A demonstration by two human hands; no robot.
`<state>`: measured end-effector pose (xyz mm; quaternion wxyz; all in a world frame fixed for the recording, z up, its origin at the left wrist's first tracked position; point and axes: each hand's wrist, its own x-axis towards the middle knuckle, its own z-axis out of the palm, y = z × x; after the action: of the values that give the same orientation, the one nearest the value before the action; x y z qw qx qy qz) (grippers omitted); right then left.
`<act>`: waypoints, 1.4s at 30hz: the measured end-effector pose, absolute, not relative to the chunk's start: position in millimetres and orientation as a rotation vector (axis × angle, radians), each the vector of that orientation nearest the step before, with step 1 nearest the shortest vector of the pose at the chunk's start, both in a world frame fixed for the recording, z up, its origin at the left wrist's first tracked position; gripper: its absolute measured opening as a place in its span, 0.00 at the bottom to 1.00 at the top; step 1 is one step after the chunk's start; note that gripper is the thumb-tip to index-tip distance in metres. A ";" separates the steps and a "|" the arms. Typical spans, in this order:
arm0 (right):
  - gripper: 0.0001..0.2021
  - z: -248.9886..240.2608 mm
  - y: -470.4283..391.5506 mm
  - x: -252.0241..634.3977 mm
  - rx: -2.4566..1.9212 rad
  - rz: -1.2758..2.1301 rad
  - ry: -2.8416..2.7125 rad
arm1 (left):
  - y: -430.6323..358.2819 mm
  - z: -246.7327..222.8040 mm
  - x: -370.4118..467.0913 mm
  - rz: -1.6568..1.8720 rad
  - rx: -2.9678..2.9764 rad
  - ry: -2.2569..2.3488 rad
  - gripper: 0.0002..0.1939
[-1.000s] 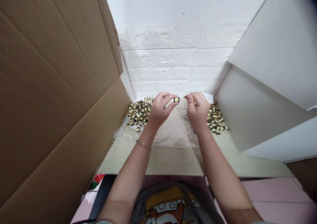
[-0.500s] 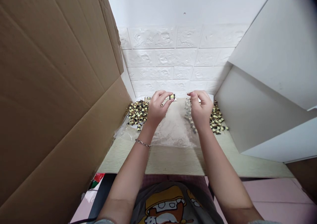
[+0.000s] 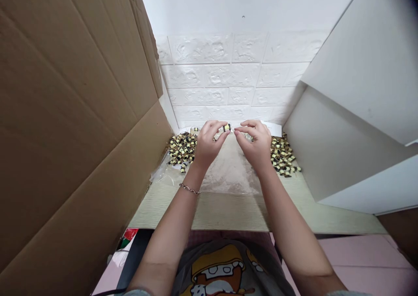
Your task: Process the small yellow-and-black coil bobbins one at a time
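Note:
My left hand pinches a small transformer, a coil wrapped in yellow tape with black ends, between thumb and forefinger. Just to its right is my right hand, thumb and forefinger curved and a little apart, with nothing visible between them. Fine wires on the held piece are too small to make out. Beneath both hands lies a clear plastic sheet on the table.
A pile of similar transformers lies to the left, another pile of transformers to the right. Tall cardboard walls the left side, white panels the right. Behind stands a white brick-patterned wall. The wooden table's front edge is near my body.
My right hand has moved left, close to the transformer, and its fingers have parted from a closer curl. My left hand holds the piece in nearly the same place.

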<state>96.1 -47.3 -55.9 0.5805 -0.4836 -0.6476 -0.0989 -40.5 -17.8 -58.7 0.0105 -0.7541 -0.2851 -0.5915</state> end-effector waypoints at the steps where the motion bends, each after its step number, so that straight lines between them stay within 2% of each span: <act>1: 0.03 -56.9 -46.3 96.1 -1.128 -0.219 -1.507 | -18.0 -58.7 -40.2 -1.841 -2.354 -0.892 0.10; 13: 0.03 -59.9 -43.5 93.5 -1.060 -0.125 -1.457 | -19.3 -60.3 -37.5 -1.818 -2.367 -0.869 0.10; 31: 0.04 -58.0 -45.6 100.1 -1.186 -0.228 -1.576 | -12.7 -61.7 -43.4 -1.724 -2.499 -0.897 0.10; 35: 0.04 -58.4 -43.3 105.1 -1.225 -0.236 -1.631 | -11.0 -62.0 -45.1 -1.573 -2.510 -0.907 0.09; 42: 0.05 -62.7 -37.2 110.1 -1.315 -0.183 -1.788 | -9.7 -65.0 -46.6 -1.092 -2.466 -0.956 0.10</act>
<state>110.1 -37.2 -62.7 0.4417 -0.5297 -0.7204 -0.0737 -46.6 -9.7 -65.0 0.1396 -0.8533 -0.3309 -0.3780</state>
